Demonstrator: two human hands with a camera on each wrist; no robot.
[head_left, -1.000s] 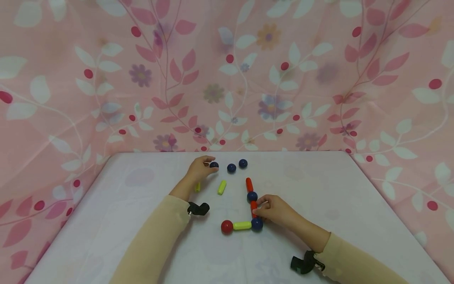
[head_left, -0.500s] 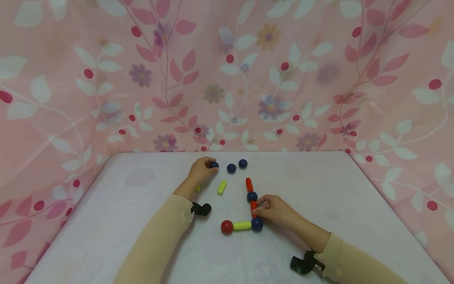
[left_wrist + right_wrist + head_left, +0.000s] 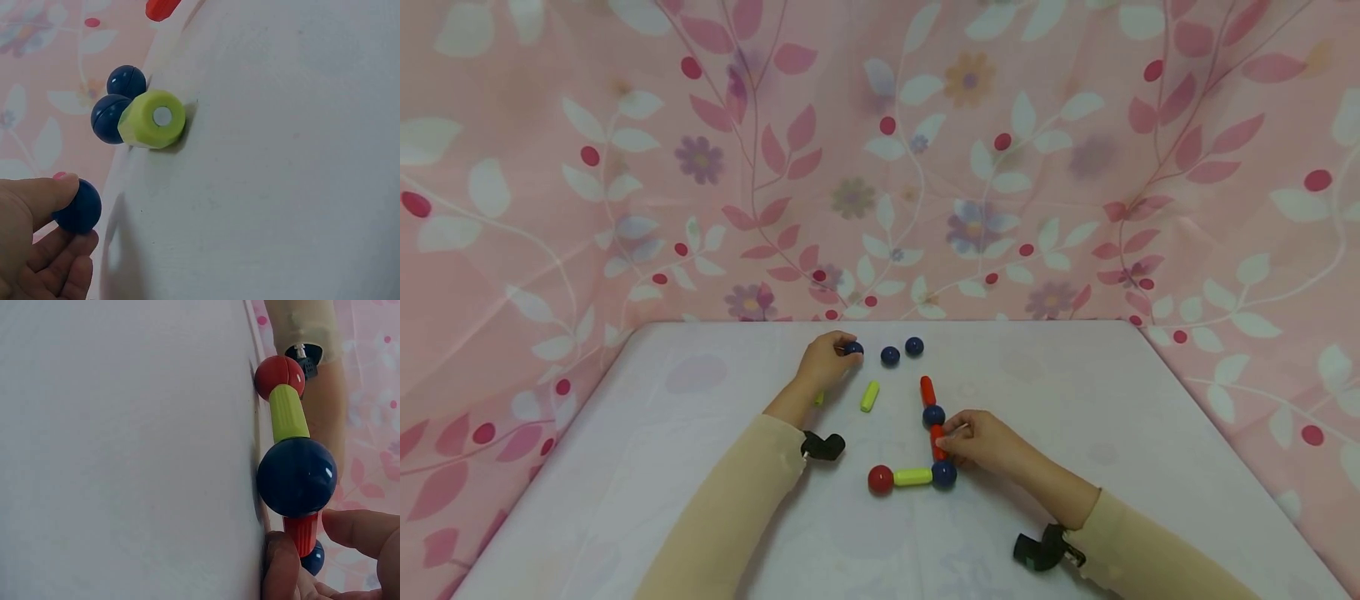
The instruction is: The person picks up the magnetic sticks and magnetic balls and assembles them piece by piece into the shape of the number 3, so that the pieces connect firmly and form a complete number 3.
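Observation:
At the far side of the table, my left hand (image 3: 825,364) pinches a dark blue ball (image 3: 82,209) between thumb and fingers. My right hand (image 3: 988,443) holds a red rod (image 3: 303,534) between thumb and fingers. That rod joins a large blue ball (image 3: 943,474) at its near end and another blue ball (image 3: 933,415) at its far end. A second red rod (image 3: 928,391) points away from the farther ball. From the near ball a yellow-green rod (image 3: 913,477) runs left to a red ball (image 3: 881,479), giving the joined pieces an L shape.
Two loose blue balls, one nearer (image 3: 890,356) and one farther (image 3: 913,346), lie right of my left hand. A loose yellow-green rod (image 3: 869,397) lies in front of them. Another yellow-green rod (image 3: 819,398) is partly hidden by my left wrist. Floral cloth (image 3: 880,208) hangs behind the table.
My left hand has shifted slightly right, and its fingers have drawn in on the blue ball. My right hand and the joined pieces stay in place.

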